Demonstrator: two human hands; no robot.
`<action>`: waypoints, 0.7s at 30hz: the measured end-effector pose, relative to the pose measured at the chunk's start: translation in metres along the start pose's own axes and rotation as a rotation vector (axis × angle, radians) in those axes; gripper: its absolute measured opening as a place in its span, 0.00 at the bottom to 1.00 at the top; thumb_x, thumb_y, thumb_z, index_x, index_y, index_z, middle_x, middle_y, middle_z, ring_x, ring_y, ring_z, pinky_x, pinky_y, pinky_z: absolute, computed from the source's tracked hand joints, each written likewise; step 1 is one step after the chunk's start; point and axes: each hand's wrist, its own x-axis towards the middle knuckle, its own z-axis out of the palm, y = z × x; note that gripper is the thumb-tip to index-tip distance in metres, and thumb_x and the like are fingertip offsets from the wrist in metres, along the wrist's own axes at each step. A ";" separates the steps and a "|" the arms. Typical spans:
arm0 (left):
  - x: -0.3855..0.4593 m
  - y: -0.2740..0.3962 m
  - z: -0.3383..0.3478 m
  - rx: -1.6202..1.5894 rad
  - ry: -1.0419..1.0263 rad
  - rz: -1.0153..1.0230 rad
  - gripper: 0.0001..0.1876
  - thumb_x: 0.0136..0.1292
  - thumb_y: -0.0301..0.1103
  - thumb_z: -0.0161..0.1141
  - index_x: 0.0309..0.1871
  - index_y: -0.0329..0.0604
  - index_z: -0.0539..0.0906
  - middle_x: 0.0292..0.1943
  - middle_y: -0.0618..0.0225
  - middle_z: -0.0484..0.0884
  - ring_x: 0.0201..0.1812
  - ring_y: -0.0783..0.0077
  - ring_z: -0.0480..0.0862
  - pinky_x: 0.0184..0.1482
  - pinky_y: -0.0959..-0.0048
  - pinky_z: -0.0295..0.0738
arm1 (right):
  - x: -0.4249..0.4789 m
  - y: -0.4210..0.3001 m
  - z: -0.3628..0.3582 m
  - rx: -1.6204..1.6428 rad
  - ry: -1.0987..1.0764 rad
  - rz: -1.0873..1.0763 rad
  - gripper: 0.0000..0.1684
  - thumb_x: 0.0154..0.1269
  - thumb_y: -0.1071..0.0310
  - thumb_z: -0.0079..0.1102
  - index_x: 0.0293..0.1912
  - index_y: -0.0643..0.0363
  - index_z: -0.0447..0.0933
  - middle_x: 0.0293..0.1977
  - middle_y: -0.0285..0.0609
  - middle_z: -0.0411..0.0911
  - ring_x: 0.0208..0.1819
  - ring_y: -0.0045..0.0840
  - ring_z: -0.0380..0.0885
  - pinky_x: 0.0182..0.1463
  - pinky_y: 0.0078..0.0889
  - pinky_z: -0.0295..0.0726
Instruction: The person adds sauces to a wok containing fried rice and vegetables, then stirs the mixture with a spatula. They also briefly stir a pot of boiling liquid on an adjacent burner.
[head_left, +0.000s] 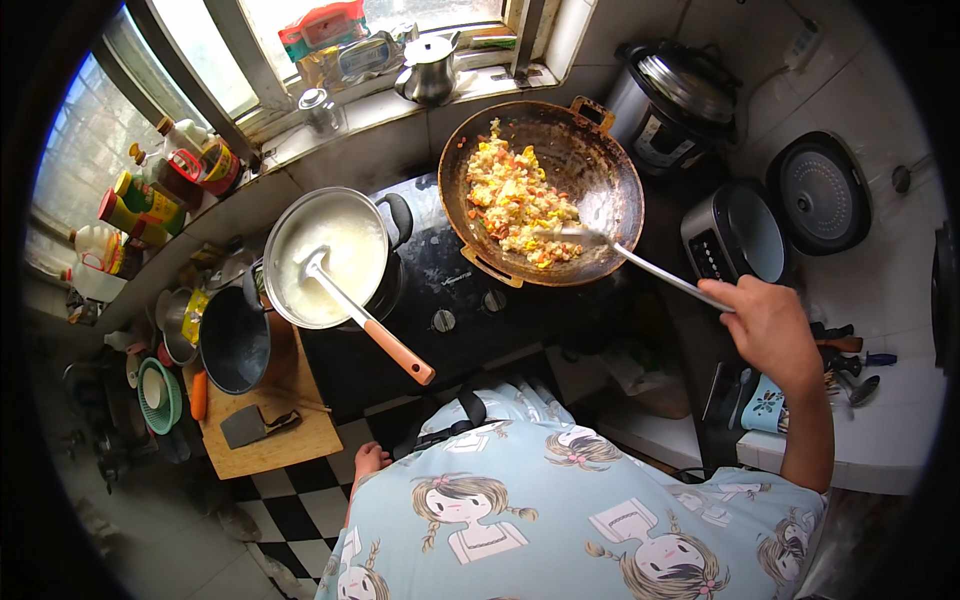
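My right hand (772, 330) is closed around the metal handle of a spatula (664, 279). The spatula's blade rests in fried rice (517, 199) with egg and diced pieces, inside a worn two-handled wok (604, 161) on the right side of the black gas stove (390, 307). On the stove's left side stands a steel pot (271, 285) of whitish, soupy food, with a ladle (375, 339) leaning in it, its orange-brown handle over the rim. My left hand (370, 457) hangs low beside my body, away from the stove, fingers curled; whether it holds anything is hidden.
Left of the stove, a wooden cutting board (315, 439) bears a cleaver (251, 426), a dark pot (232, 337) and a carrot (199, 394). Bottles line the windowsill, near a metal pitcher (431, 71). An electric pressure cooker (660, 112) and open rice cooker (731, 232) stand right.
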 end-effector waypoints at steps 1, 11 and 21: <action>0.007 -0.011 0.000 -0.006 -0.004 0.001 0.19 0.71 0.32 0.52 0.63 0.37 0.72 0.42 0.56 0.83 0.34 0.66 0.84 0.38 0.65 0.82 | 0.001 -0.004 -0.003 -0.009 -0.016 -0.028 0.25 0.56 0.75 0.65 0.55 0.50 0.80 0.28 0.47 0.75 0.30 0.40 0.78 0.36 0.39 0.76; 0.080 -0.089 -0.014 -0.010 0.011 0.025 0.18 0.69 0.32 0.54 0.60 0.36 0.75 0.38 0.56 0.85 0.33 0.65 0.84 0.36 0.66 0.81 | 0.051 0.036 0.095 0.086 0.146 -0.033 0.22 0.61 0.68 0.62 0.56 0.52 0.79 0.32 0.48 0.80 0.34 0.42 0.80 0.41 0.43 0.78; 0.018 -0.038 -0.001 -0.042 0.010 0.004 0.17 0.69 0.32 0.54 0.59 0.36 0.76 0.38 0.56 0.85 0.31 0.66 0.84 0.35 0.66 0.81 | 0.061 0.089 0.086 0.827 -0.231 0.519 0.23 0.71 0.64 0.48 0.64 0.53 0.73 0.21 0.28 0.70 0.18 0.10 0.68 0.20 0.15 0.70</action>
